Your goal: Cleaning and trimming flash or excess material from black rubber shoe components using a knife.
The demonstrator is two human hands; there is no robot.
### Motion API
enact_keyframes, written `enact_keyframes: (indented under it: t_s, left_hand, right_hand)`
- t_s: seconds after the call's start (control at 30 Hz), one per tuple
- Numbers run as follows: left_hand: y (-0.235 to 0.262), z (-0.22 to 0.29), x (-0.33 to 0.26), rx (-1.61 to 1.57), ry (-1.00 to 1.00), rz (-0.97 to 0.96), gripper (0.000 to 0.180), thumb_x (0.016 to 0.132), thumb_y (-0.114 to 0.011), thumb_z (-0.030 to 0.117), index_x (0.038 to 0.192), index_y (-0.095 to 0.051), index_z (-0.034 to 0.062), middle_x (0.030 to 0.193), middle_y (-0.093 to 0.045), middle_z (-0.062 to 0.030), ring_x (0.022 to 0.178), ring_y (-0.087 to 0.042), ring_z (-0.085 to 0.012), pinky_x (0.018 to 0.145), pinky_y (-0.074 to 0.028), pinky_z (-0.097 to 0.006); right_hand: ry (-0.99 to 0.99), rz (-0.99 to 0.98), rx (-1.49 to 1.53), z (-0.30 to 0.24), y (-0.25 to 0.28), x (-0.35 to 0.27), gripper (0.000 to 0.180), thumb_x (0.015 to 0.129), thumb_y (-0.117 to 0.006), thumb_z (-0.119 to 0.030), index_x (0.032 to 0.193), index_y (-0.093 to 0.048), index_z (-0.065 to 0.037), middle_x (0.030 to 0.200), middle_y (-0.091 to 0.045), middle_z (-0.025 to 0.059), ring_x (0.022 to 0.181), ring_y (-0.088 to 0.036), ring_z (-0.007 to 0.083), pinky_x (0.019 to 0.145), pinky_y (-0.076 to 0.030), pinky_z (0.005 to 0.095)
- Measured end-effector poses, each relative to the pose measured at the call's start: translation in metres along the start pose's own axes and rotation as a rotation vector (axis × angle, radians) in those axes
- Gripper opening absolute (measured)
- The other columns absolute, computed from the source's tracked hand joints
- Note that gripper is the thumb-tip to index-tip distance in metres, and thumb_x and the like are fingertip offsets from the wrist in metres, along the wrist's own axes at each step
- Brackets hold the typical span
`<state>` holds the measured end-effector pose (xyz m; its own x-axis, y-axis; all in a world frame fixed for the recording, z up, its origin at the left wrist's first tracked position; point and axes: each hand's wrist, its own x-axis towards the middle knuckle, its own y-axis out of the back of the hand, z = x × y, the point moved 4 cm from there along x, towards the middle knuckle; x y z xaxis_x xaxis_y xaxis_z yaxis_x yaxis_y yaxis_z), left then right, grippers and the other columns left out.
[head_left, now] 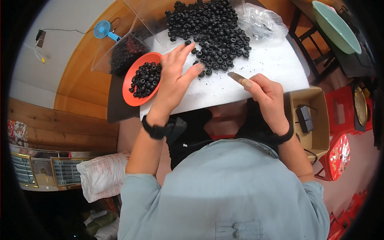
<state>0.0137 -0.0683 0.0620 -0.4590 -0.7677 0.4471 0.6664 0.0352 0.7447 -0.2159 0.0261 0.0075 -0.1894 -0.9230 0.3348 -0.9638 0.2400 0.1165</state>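
A large pile of small round black pieces with holes in them point(208, 24) is spread over a white foam board point(272, 70). At its near left edge, my left hand point(175, 70) reaches out with thumb and fingers apart, fingertips by a few loose pieces. My right hand point(268, 94) is closed round the handle of a small knife point(237, 77), whose short blade points left toward the pile. Left of my left hand, an orange-red oval bowl point(129, 78) holds many of the same pieces. Dark crumbs lie scattered on the board.
A clear plastic box point(105, 56) with dark pieces stands beyond the bowl, near a blue fan point(103, 30). Clear plastic bags point(264, 22) lie at the board's far right. A cardboard box point(320, 120) holding a black block and red stools point(339, 158) stand to my right.
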Motion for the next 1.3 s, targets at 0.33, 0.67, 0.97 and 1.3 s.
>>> enact_keyframes:
  t_s: [0.33,0.67,0.97,1.3]
  left_hand:
    - [-0.040,-0.039,0.044,-0.095,0.255,-0.180,0.078,0.098,-0.049,0.061,0.145,-0.052,-0.0001,0.148,-0.051,-0.0212,0.137,-0.039,-0.0392,0.117,-0.029,-0.046]
    - [-0.036,-0.015,-0.001,-0.602,0.190,-0.060,0.054,0.099,-0.064,0.029,0.146,-0.053,0.0059,0.153,-0.046,-0.0186,0.141,-0.040,-0.0269,0.114,-0.039,-0.036]
    - [-0.014,-0.011,-0.051,-0.240,0.083,0.305,0.016,0.082,-0.071,-0.005,0.098,-0.070,0.0005,0.098,-0.064,-0.0069,0.085,-0.063,-0.0161,0.074,-0.056,-0.029]
    - [-0.016,-0.021,-0.032,-0.259,0.135,0.137,0.019,0.077,-0.075,-0.003,0.094,-0.068,0.0011,0.091,-0.061,-0.0052,0.082,-0.057,-0.0159,0.066,-0.047,-0.027]
  right_hand:
    - [0.023,-0.007,0.014,0.000,0.002,0.000,0.033,0.095,-0.072,-0.025,0.077,-0.066,0.001,0.058,-0.045,0.0015,0.057,-0.039,0.0075,0.051,-0.032,0.0280]
    - [0.044,0.019,-0.050,0.002,-0.001,0.002,0.035,0.095,-0.072,-0.028,0.077,-0.066,0.001,0.057,-0.042,0.0013,0.056,-0.037,0.0083,0.050,-0.032,0.0283]
    - [0.027,0.002,-0.093,0.002,0.000,0.003,0.032,0.096,-0.071,-0.027,0.079,-0.067,0.000,0.057,-0.041,0.0008,0.056,-0.035,0.0084,0.050,-0.030,0.0287]
    - [-0.158,-0.001,-0.095,-0.008,0.011,0.038,0.033,0.097,-0.070,-0.031,0.082,-0.072,-0.002,0.059,-0.047,-0.0039,0.055,-0.040,0.0039,0.049,-0.028,0.0237]
